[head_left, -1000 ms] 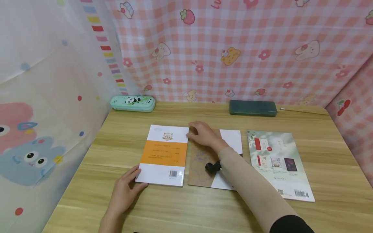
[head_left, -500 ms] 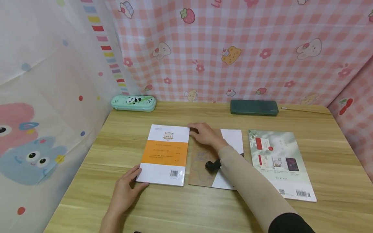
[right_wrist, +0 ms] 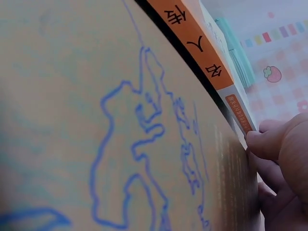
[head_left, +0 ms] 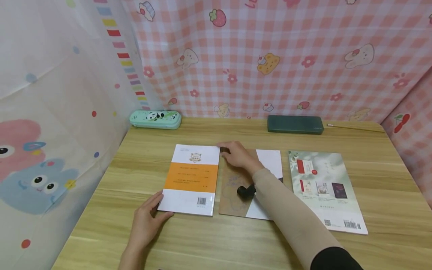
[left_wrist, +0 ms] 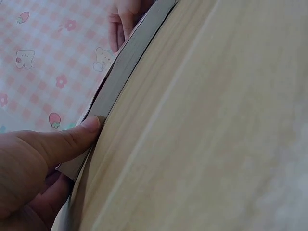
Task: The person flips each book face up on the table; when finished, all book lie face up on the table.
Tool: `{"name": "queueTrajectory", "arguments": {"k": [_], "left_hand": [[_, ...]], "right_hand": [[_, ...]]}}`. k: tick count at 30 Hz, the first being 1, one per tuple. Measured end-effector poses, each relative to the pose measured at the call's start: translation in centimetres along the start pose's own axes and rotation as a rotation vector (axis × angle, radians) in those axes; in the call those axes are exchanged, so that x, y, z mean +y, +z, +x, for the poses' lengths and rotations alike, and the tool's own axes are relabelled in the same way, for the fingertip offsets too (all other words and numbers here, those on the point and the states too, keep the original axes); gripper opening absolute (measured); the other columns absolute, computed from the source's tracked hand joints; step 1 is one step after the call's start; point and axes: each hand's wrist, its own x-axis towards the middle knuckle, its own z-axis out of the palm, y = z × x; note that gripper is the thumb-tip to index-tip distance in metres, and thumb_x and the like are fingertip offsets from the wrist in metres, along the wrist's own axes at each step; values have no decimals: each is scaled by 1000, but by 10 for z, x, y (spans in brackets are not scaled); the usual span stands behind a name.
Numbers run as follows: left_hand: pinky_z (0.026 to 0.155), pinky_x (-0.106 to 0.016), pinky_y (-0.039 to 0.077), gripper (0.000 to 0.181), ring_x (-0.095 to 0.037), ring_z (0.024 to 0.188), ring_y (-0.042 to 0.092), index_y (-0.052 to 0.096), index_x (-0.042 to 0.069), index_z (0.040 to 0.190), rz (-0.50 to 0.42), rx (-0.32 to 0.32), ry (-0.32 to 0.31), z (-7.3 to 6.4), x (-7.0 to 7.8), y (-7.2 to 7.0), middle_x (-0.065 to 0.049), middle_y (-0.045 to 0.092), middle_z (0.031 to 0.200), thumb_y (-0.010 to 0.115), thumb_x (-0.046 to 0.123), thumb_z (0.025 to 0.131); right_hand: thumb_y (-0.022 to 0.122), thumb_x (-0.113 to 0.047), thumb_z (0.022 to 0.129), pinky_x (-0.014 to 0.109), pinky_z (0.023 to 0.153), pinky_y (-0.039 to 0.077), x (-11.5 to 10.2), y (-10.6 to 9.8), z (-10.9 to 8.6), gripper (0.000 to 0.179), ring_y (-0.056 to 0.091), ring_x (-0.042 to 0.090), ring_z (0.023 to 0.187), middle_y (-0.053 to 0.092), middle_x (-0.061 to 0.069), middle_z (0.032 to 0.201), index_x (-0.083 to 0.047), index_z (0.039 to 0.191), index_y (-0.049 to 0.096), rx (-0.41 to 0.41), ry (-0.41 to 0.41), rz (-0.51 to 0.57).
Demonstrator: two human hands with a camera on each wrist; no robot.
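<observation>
A white book with an orange band (head_left: 189, 178) lies back cover up on the wooden table. My left hand (head_left: 145, 221) holds its near left corner, fingers along the left edge and thumb at the bottom edge. In the left wrist view, the thumb (left_wrist: 79, 139) presses against the page edges (left_wrist: 120, 72). At the far right corner, my right hand (head_left: 240, 155) grips the book with thumb and fingers. The right wrist view has that thumb (right_wrist: 264, 144) against the end of the orange spine (right_wrist: 195, 43). Beneath the right forearm lies a brown-and-white book (head_left: 233, 204), partly hidden.
A pale green book or magazine (head_left: 332, 202) lies to the right. Along the back stand a mint panda pencil case (head_left: 155, 120), a dark green case (head_left: 295, 125) and a pencil (head_left: 356, 128). Patterned cloths (head_left: 236, 48) hang behind the table and at its sides.
The head view has shifted very slightly. Both hands stay at the same corners of the white-and-orange book, which has not visibly moved on the table.
</observation>
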Motion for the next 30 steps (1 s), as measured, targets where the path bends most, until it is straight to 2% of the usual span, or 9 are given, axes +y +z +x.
{"name": "queueTrajectory", "arguments": {"k": [6,12,15,19,24,30], "left_hand": [[98,-5,38,70,-35,133,51,56,-13,135,-32,-13,-33,-1,-2,1,-22,56,143,88,-1,74],[97,-6,39,69,-35,133,51,56,-13,135,-45,-9,-39,-1,-3,1,-22,55,144,87,-4,74],[97,-6,39,69,-36,133,51,55,-14,136,-54,-10,-33,-1,-3,1,-23,54,144,86,-5,75],[96,-5,39,68,-36,134,50,54,-14,137,-53,-16,-34,-2,-3,0,-24,53,145,85,-5,76],[98,-12,42,69,-37,134,50,54,-13,137,-50,-20,-34,-2,-2,0,-23,53,145,85,-5,76],[100,-17,43,72,-38,135,49,53,-13,138,-77,-38,-46,-2,-1,-1,-23,52,146,86,-4,75]], "right_hand": [[62,0,98,39,110,46,-1,-1,1,38,59,23,124,66,9,133,-10,134,66,34,-11,50],[68,6,93,39,105,51,-3,-3,1,40,63,28,122,65,14,134,-3,132,66,70,3,212],[73,3,90,38,104,52,-2,-4,1,42,64,27,120,66,14,133,-3,131,67,71,7,248],[79,-3,87,39,107,49,0,-5,1,47,62,25,122,66,11,133,-5,132,67,67,-27,208],[84,-7,82,39,113,43,1,-6,1,55,56,27,130,64,11,136,-5,134,66,63,-100,131],[86,-10,81,40,110,46,2,-5,2,56,58,29,126,64,14,135,-3,133,66,94,-159,113]]}}
